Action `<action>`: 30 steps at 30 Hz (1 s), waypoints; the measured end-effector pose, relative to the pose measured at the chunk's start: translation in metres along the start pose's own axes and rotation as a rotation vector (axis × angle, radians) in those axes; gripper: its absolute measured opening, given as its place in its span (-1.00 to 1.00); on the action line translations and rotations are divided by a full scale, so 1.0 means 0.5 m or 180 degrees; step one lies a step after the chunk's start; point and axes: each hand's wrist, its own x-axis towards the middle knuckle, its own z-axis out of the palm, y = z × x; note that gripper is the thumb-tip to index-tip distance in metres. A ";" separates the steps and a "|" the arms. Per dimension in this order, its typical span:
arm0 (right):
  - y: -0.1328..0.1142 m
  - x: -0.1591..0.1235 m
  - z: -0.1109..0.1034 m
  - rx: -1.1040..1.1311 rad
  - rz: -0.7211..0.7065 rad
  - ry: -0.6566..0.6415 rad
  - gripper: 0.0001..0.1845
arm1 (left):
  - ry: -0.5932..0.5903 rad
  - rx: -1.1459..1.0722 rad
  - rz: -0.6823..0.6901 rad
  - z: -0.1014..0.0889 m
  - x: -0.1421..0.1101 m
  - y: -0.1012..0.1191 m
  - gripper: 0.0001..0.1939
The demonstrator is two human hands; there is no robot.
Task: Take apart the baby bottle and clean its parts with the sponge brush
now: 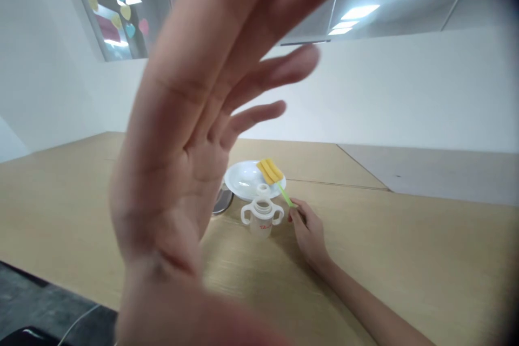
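My left hand (190, 135) is raised close to the camera, its fingers apart and nothing in it; it covers much of the middle. Over the table, my right hand (310, 230) grips the green handle of a sponge brush (271, 171) with a yellow, ridged head. That head is in front of or over the right side of a white plate (243, 178); whether it touches cannot be made out. Just left of the right hand stands a translucent baby bottle (261, 221) with two side handles, its mouth uncovered. A small whitish piece (263, 190) appears right behind the bottle.
A round metal object (222, 201) sits left of the bottle, partly hidden by my left hand. The wooden table (405, 259) reaches back to a white wall (405, 86). A window with heart-shaped stickers is at upper left. A cable (79, 320) hangs below the table's front edge.
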 end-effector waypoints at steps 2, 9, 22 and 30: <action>-0.003 -0.002 -0.001 0.0061 0.0019 -0.0031 -0.56 | 0.0102 -0.0327 0.0111 0.012 0.008 0.000 -0.32; -0.003 -0.004 -0.003 0.0195 0.0054 -0.0146 -0.53 | -0.0787 0.1031 -0.0492 0.074 0.002 -0.144 -0.44; 0.009 0.000 0.001 0.0257 0.0146 -0.0052 -0.52 | -0.3600 0.2253 -0.2058 0.226 -0.114 -0.359 -0.52; 0.008 -0.003 -0.001 0.0282 0.0233 -0.0084 -0.49 | -0.3671 0.2183 -0.2313 0.243 -0.122 -0.378 -0.56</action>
